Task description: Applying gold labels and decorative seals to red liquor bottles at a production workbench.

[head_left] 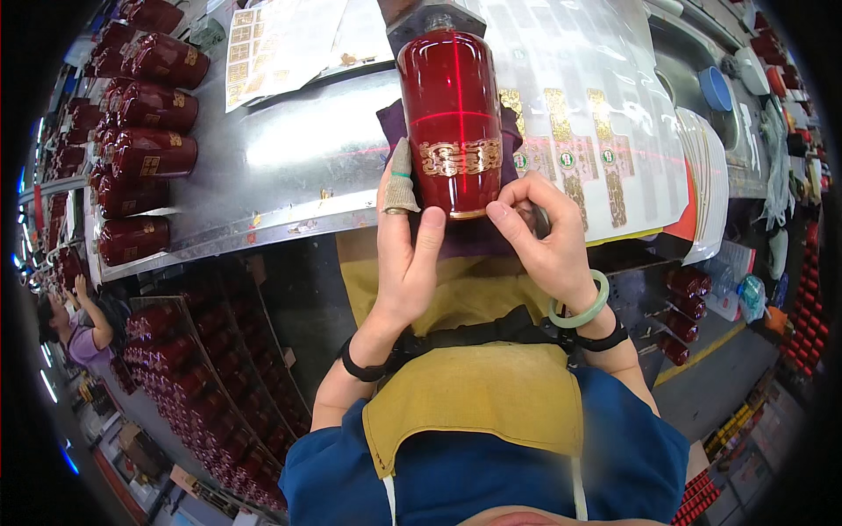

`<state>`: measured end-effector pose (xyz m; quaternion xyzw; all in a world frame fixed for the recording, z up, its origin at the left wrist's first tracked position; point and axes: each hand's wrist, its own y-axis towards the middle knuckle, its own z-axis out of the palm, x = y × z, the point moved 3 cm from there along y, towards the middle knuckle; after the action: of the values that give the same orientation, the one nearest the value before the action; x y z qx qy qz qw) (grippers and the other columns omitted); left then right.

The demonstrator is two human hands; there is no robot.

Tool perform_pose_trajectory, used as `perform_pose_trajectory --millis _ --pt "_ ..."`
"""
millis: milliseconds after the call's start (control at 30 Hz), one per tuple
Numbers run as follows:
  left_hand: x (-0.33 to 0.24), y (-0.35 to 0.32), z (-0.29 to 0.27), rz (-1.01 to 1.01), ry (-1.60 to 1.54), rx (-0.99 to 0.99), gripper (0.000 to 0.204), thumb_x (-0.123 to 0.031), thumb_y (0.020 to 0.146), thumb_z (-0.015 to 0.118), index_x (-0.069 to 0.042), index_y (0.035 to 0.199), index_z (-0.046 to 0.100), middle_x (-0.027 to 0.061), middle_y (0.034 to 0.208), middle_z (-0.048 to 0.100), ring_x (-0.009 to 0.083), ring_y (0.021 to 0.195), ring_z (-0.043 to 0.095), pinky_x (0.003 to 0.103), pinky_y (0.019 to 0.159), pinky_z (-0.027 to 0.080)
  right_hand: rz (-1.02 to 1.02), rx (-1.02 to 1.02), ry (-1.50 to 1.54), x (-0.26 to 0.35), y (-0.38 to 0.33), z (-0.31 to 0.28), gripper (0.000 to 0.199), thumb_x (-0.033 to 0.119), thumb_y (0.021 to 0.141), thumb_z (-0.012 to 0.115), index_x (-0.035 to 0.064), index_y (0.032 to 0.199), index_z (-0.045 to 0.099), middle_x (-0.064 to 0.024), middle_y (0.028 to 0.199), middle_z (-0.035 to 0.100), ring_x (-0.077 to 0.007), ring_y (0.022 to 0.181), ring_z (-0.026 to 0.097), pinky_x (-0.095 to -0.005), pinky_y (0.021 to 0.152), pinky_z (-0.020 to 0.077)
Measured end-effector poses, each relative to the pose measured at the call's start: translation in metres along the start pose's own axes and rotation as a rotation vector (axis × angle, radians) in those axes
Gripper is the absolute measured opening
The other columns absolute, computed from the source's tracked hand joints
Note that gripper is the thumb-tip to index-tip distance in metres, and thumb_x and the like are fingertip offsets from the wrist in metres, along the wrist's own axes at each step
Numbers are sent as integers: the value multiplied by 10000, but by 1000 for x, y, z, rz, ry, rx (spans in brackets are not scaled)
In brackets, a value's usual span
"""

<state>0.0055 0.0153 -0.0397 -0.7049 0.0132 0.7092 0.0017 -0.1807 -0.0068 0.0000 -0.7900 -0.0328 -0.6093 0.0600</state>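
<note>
A glossy dark-red glass bottle (452, 88) lies on its back, its neck pointing away from me and its base nearest me. A gold ornamental label (460, 158) sits across its lower part, and red light lines cross on the glass. Along the bottle's left side rest the fingers of my left hand (405, 250), one in a beige cloth finger sleeve (400, 180); its thumb is by the base. My right hand (548, 232) is curled at the lower right edge, thumb and forefinger against the bottle. Purple cloth (390, 123) shows beneath it.
Gold sticker sheets (570, 131) lie right of the bottle, another printed sheet (289, 44) at the far left. Several red bottles (153, 153) stand along the metal table's (289, 197) left end. Racks of bottles (202, 368) fill the lower left. A co-worker (83, 329) is at far left.
</note>
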Motion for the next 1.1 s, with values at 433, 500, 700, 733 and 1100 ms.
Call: perform_pose_trajectory --millis 433,500,700,733,1100 --pt "-6 1 7 52 128 -42 680 -136 1018 580 94 1571 258 246 1587 330 346 1476 341 437 1228 246 -39 -7 -8 0 0 0 145 99 914 762 12 872 655 -20 789 561 -116 698 459 -277 633 397" --pt "-5 1 7 55 117 -47 682 -149 1020 582 95 1569 261 249 1587 329 349 1480 334 441 1230 238 -28 -3 -2 0 0 0 146 101 914 761 11 872 654 -21 789 563 -116 697 459 -277 632 397" --pt "-7 2 9 47 158 -41 679 -161 1023 578 88 1571 265 249 1585 331 357 1483 323 445 1235 220 -52 -17 -33 2 0 2 149 93 903 768 7 873 651 -29 793 572 -123 693 468 -280 634 407" --pt "-8 2 9 41 180 -46 679 -161 1023 578 88 1571 265 249 1585 331 357 1483 323 445 1235 220 -48 -27 -39 2 0 2 152 90 898 772 6 869 648 -32 794 576 -126 692 472 -282 634 412" --pt "-1 5 -1 57 -145 -53 663 -73 1034 504 44 1616 210 202 1642 316 290 1495 349 395 1237 249 -93 -48 -119 6 0 2 181 94 876 787 2 847 634 -55 782 576 -152 679 487 -298 632 426"
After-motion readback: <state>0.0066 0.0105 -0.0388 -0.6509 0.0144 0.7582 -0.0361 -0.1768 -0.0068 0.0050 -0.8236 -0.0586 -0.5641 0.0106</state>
